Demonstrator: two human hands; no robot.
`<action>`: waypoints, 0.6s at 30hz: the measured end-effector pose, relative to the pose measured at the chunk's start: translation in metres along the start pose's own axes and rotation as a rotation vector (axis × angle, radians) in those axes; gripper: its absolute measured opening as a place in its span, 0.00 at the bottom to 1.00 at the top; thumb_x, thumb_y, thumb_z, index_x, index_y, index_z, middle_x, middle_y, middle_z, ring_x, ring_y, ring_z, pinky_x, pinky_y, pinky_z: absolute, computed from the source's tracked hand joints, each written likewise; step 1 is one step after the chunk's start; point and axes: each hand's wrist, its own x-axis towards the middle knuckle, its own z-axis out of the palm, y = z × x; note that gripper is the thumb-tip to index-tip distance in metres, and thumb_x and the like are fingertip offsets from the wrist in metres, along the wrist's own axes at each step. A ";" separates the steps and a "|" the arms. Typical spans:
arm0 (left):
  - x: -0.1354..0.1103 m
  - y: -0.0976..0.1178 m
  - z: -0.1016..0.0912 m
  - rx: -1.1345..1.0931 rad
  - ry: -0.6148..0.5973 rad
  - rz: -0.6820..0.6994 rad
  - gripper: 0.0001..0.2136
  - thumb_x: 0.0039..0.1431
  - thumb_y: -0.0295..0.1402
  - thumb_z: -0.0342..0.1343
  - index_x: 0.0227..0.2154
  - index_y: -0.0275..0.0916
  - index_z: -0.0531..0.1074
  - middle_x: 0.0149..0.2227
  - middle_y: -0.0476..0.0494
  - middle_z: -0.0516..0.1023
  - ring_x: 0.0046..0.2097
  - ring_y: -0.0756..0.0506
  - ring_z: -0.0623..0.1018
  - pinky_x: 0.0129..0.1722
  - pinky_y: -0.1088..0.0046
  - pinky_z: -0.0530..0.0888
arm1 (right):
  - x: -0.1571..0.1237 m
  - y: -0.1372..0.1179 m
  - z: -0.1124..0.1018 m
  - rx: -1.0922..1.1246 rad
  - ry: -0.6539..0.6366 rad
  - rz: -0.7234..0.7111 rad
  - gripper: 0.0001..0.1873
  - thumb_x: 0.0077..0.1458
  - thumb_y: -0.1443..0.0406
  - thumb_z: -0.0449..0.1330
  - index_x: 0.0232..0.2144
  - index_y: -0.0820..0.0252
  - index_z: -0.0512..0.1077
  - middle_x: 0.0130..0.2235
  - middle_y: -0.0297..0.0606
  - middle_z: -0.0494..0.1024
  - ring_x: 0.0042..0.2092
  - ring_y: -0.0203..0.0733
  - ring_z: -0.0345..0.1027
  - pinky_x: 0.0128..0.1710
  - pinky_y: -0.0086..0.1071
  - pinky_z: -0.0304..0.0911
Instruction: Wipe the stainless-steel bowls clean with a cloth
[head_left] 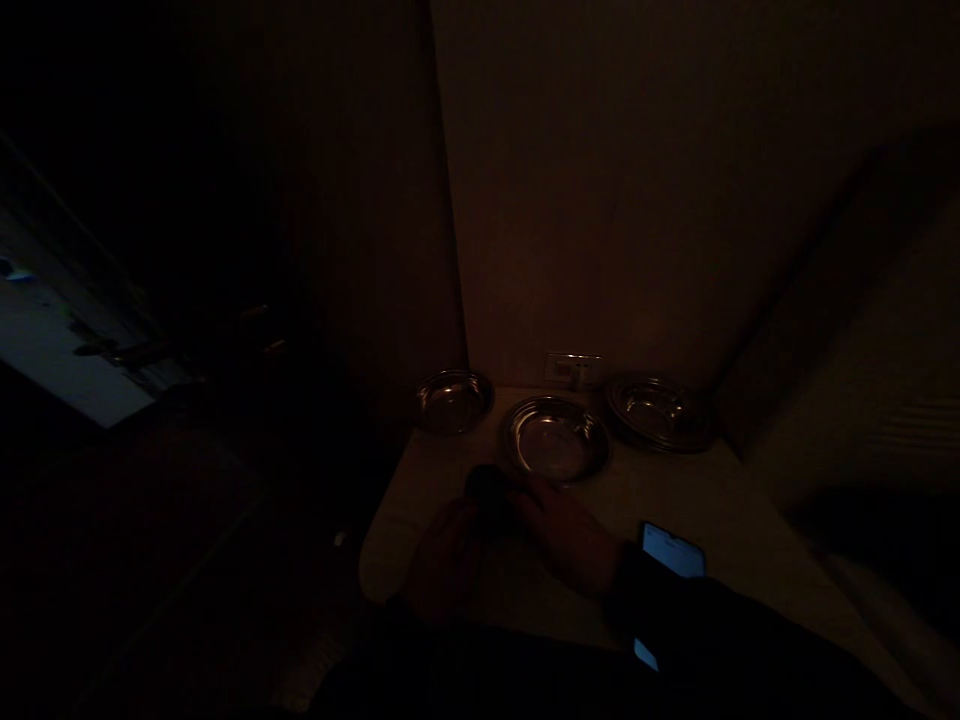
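The scene is very dim. Between my two hands, over the small wooden table, is a dark rounded object (489,490) whose kind I cannot make out. My left hand (444,560) closes on its left side, and my right hand (559,530) reaches across to it from the right, fingers curled against it. Just beyond my right hand sits a shiny metal dish (556,442). A second metal dish (453,403) stands at the back left corner, and a stack of metal dishes (660,412) at the back right. Finger details are lost in the dark.
A lit phone (671,550) lies on the table (720,510) beside my right forearm, partly covered by the sleeve. A wall socket (573,368) is on the wall behind the dishes. At the far left a door handle (139,352) shows beside a pale lit area.
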 end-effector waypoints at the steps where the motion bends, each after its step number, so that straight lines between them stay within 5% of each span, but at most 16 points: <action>1: -0.008 -0.007 0.003 0.063 0.011 0.005 0.18 0.53 0.31 0.45 0.44 0.34 0.73 0.49 0.31 0.75 0.52 0.39 0.74 0.51 0.57 0.71 | -0.001 -0.003 0.004 -0.073 -0.040 -0.012 0.22 0.55 0.74 0.51 0.53 0.64 0.64 0.55 0.55 0.66 0.54 0.53 0.63 0.52 0.50 0.61; 5: -0.030 -0.013 0.011 0.271 -0.063 -0.063 0.24 0.49 0.33 0.51 0.50 0.29 0.69 0.54 0.27 0.70 0.56 0.34 0.70 0.54 0.54 0.68 | -0.007 -0.014 0.014 -0.168 -0.116 -0.045 0.20 0.58 0.71 0.51 0.53 0.62 0.65 0.56 0.51 0.68 0.55 0.53 0.63 0.56 0.52 0.56; 9: -0.033 0.012 0.006 0.467 -0.209 -0.246 0.30 0.51 0.30 0.52 0.60 0.34 0.60 0.55 0.30 0.70 0.53 0.36 0.73 0.52 0.55 0.69 | -0.013 -0.019 0.011 -0.145 -0.164 -0.043 0.18 0.59 0.69 0.50 0.52 0.61 0.66 0.55 0.47 0.70 0.54 0.52 0.64 0.55 0.52 0.56; 18: -0.033 0.039 0.003 0.518 -0.313 -0.136 0.31 0.54 0.41 0.53 0.59 0.32 0.60 0.61 0.28 0.62 0.62 0.33 0.62 0.61 0.44 0.53 | -0.038 -0.021 -0.025 -0.092 -0.195 0.004 0.23 0.57 0.67 0.53 0.56 0.60 0.64 0.58 0.48 0.67 0.57 0.54 0.60 0.54 0.54 0.56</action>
